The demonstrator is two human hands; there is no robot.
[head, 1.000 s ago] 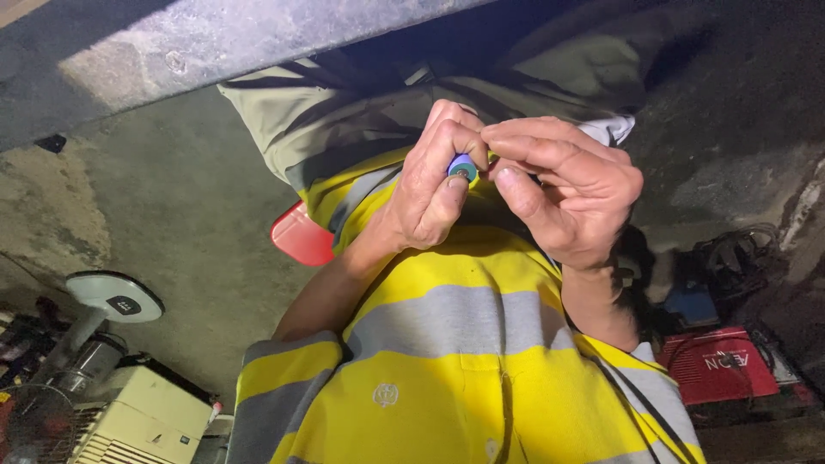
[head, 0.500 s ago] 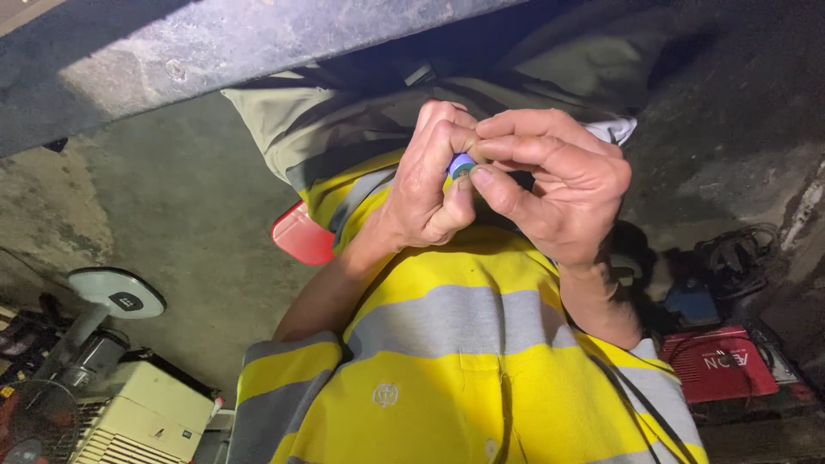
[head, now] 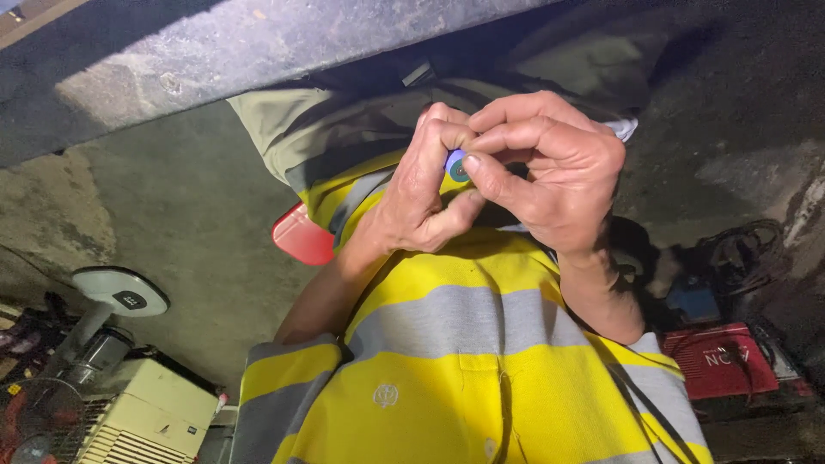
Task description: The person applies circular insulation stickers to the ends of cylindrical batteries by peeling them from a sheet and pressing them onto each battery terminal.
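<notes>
fingertips of both hands met on a small blue round object (head: pixel 456 165), held in front of the yellow and grey striped shirt (head: pixel 464 344). left hand (head: pixel 421 189) pinched it from one side, right hand (head: pixel 550 167) closed on it from the other, thumb beneath. left of the shirt a red object (head: pixel 301 236) showed behind the forearm; further left stood a cream ribbed box (head: pixel 146 412); right of the shirt lay a red case (head: pixel 713 361)
</notes>
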